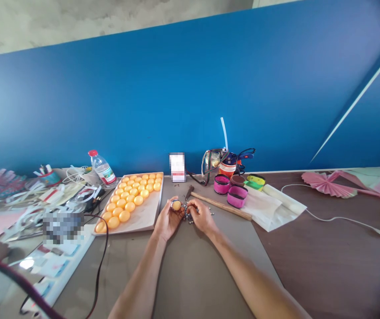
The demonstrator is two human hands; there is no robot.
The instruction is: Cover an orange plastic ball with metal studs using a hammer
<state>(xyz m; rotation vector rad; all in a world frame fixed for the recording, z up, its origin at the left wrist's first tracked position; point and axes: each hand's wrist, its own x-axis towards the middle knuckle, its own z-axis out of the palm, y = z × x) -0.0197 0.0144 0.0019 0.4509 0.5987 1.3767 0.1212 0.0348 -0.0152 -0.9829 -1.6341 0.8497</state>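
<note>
In my left hand (169,220) is a small round piece (176,205) with a pale yellow-orange face and a darker rim; the fingers curl round it. My right hand (201,215) is close beside it, thumb and fingertips pinched together over a heap of small shiny metal parts (190,218). Whatever sits between those fingertips is too small to make out. More of these parts lie loose on the grey mat (196,274) around the right hand. Just beyond both hands rests a hammer (221,206) with a wooden handle and dark head.
Left of my hands stands a shallow box (148,215) of orange balls (130,207), with a water bottle (102,169) behind. Pink-and-black bands (237,196) and white sheets (272,206) lie to the right. Cables (101,266) and clutter fill the left. A blue partition (190,97) closes the back.
</note>
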